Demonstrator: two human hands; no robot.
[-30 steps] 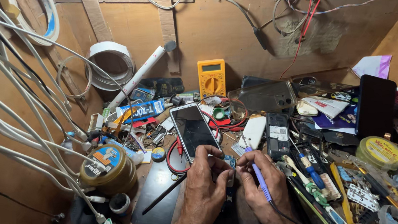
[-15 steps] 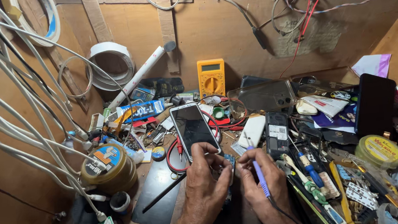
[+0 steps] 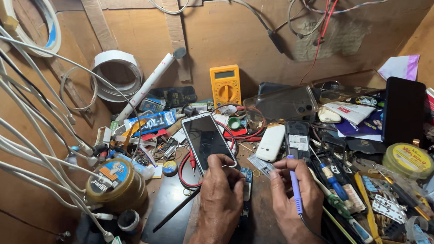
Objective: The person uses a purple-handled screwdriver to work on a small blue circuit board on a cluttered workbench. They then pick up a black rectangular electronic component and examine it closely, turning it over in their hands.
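A smartphone (image 3: pixel 206 138) with a dark screen and white frame lies tilted in the middle of the cluttered bench. My left hand (image 3: pixel 221 195) rests at its lower edge, fingers curled around a thin strand of solder wire. Under that hand lies a small blue circuit board (image 3: pixel 246 181). My right hand (image 3: pixel 292 199) holds a purple-handled soldering iron (image 3: pixel 295 186) upright, its tip near the board. A cable runs from the iron down past my wrist.
A yellow multimeter (image 3: pixel 225 84) leans on the back wall with red and black leads (image 3: pixel 192 163) beside the phone. A white phone (image 3: pixel 271 142), an opened black phone (image 3: pixel 298 138), screwdrivers (image 3: pixel 332 177), tape rolls (image 3: pixel 115 180) and white cables (image 3: pixel 29 133) crowd the bench.
My left hand has shifted slightly at the phone's lower edge. The right hand and iron stay nearly where they were.
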